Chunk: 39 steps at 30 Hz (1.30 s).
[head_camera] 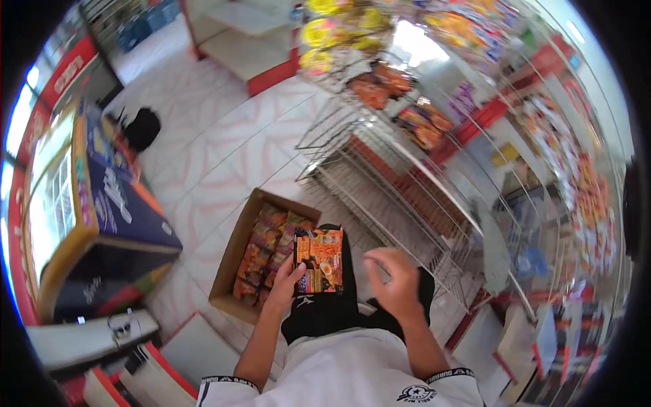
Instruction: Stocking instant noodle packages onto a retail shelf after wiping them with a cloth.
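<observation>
My left hand [286, 285] grips an orange instant-noodle packet [319, 260] by its left side, with the thumb on its front. The packet is held above my black-clad leg, its printed face up. My right hand [395, 282] is raised to the right of the packet, apart from it. Its fingers are curled, with a gap at the thumb, and no object shows in it. An open cardboard box [224, 277] stands on the floor to the left, partly behind my left forearm. Inside lie several orange noodle packets [262, 244] in rows.
A wire rack [386, 178] stands close on the right, with packaged goods [424, 124] on shelves beyond it. On the left is a dark blue freezer cabinet [114, 203]. A white shelf unit with red edging [272, 76] stands ahead on the tiled floor [203, 168].
</observation>
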Each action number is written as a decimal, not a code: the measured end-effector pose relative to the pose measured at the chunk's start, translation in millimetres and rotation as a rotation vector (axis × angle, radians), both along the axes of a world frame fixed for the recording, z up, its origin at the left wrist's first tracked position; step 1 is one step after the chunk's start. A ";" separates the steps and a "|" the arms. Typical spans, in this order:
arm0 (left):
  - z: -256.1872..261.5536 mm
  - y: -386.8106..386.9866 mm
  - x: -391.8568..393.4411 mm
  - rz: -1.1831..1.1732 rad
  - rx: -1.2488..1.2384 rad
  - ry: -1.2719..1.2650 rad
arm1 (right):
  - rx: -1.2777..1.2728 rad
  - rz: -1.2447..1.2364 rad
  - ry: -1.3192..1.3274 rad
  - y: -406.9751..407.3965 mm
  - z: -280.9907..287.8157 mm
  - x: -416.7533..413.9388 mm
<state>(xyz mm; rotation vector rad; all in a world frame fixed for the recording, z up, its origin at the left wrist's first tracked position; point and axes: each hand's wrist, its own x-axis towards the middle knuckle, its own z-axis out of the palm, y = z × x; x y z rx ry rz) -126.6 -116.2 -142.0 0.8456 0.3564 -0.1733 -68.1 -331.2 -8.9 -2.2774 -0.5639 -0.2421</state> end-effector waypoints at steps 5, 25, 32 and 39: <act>34.8 -38.8 17.7 -0.074 -0.040 0.211 | -0.236 -0.527 -0.520 -83.2 88.3 19.9; 90.7 -136.6 43.1 -0.261 -0.102 -0.270 | -0.153 0.026 -0.382 -77.8 40.1 -14.4; 104.2 -136.4 50.2 -0.355 0.214 -0.477 | 0.091 -0.134 -0.247 -87.7 31.0 8.0; 118.2 -128.6 60.2 0.006 -0.166 -0.246 | -0.091 0.071 -0.210 -62.1 2.8 -36.4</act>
